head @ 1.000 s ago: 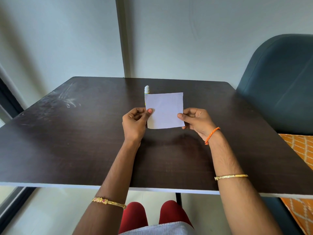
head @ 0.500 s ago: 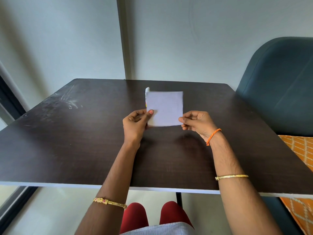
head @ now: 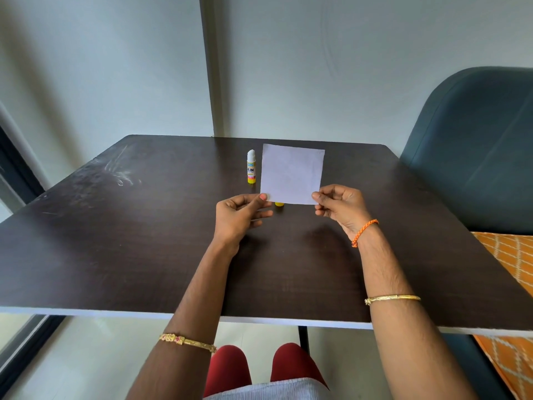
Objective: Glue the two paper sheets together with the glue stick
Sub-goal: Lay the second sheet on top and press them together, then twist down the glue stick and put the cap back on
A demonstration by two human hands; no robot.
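Reaching forward from the near edge of the dark table (head: 115, 255), two bare forearms stretch over its top, each with a gold bangle; the right wrist also carries one orange thread band (head: 364, 232). Two red-clad knees show below the table edge.

The left hand (head: 239, 216) is turned palm inward, thumb on top, pinching the lower left corner of the paper (head: 292, 174) between thumb and curled fingers. The right hand (head: 339, 207) mirrors it, pinching the lower right corner between thumb and forefinger, with the other fingers folded beneath. Both hands are closed on that paper and hold it up off the table, roughly upright and facing the camera. Only one white square face shows; whether a second sheet lies behind it cannot be told.

Just under the paper's lower edge, between the two hands, one small yellow cap (head: 279, 203) sits on the table. Farther back, just left of the paper, one glue stick (head: 251, 166) stands upright and uncapped, its white tip exposed above a yellow and white labelled body.

One dark teal chair (head: 476, 145) stands beside the table on the right, and a pale wall rises behind.
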